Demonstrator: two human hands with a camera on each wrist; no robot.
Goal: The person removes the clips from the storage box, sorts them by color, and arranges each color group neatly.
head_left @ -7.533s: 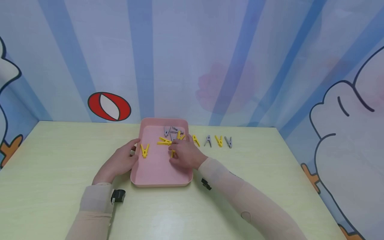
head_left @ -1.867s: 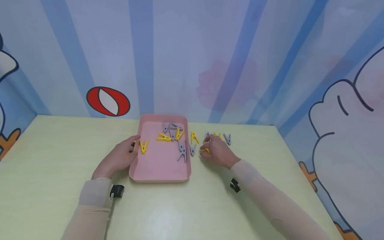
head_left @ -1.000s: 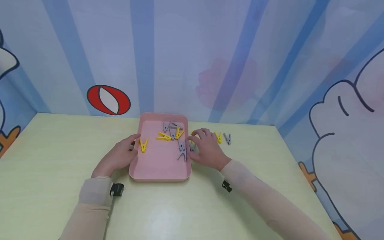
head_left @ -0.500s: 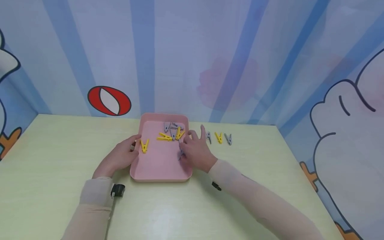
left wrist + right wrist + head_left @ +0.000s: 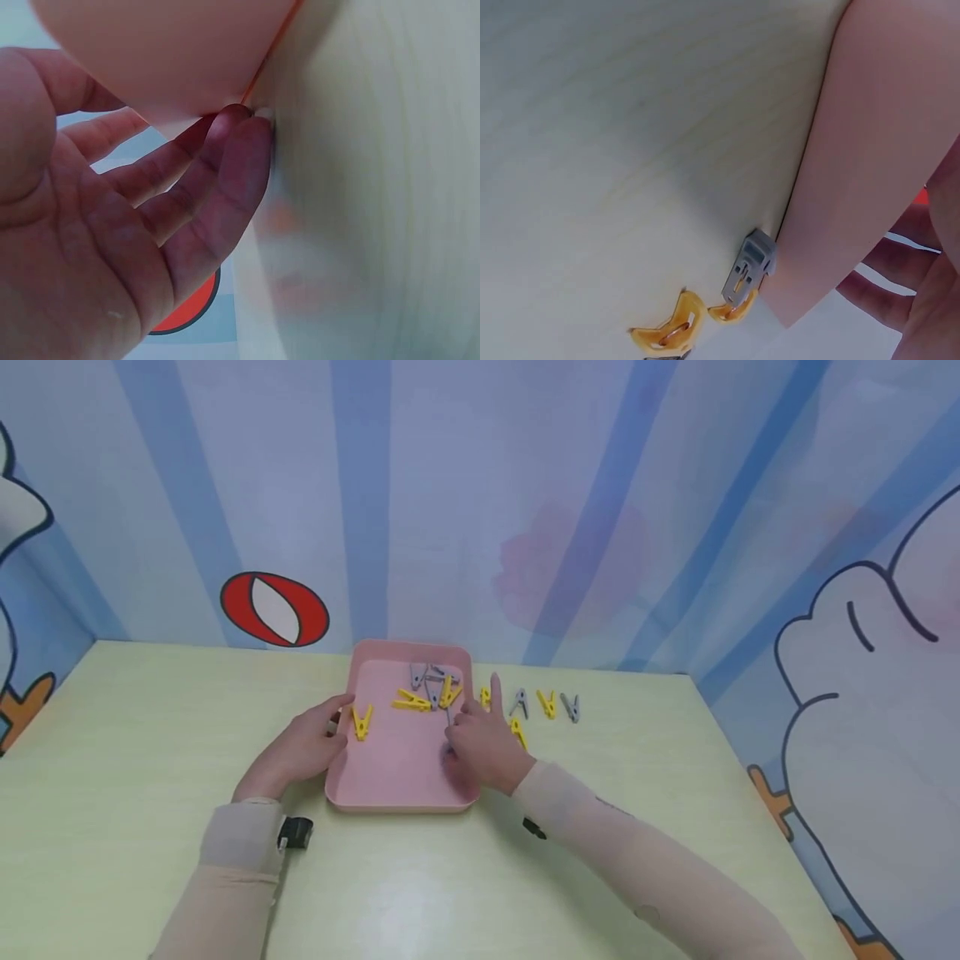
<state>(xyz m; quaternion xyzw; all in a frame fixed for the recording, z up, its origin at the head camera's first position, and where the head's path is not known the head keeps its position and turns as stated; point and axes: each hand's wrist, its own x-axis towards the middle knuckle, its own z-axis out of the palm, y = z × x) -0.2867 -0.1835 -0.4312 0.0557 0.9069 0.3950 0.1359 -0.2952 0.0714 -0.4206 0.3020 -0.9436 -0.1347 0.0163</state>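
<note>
In the head view my left hand (image 5: 303, 746) grips the left side of a pink tray (image 5: 393, 797), thumb and index finger at its rim. The left wrist view has its curved fingertips (image 5: 244, 150) tucked against the tray's bottom edge. My right hand (image 5: 487, 743) reaches over the tray's right wall, one finger raised, the others curled down. It covers grey clothespins there; one grey leg (image 5: 448, 717) shows, and I cannot tell whether the fingers pinch one. Inside the tray lie yellow clothespins (image 5: 412, 702) and more grey clothespins (image 5: 432, 695); another yellow clothespin (image 5: 362, 723) is at the left.
Right of the tray, a back row alternates yellow and grey clothespins, ending with a grey clothespin (image 5: 572, 707). In front of it lies a yellow clothespin (image 5: 518, 733). The right wrist view shows a grey clothespin (image 5: 750, 266) against the tray's outer wall. A patterned backdrop stands behind the table (image 5: 600, 827).
My right hand has left a yellow clothespin on the table in front of the row, then moved left over the tray's right side. My left hand stays at the tray.
</note>
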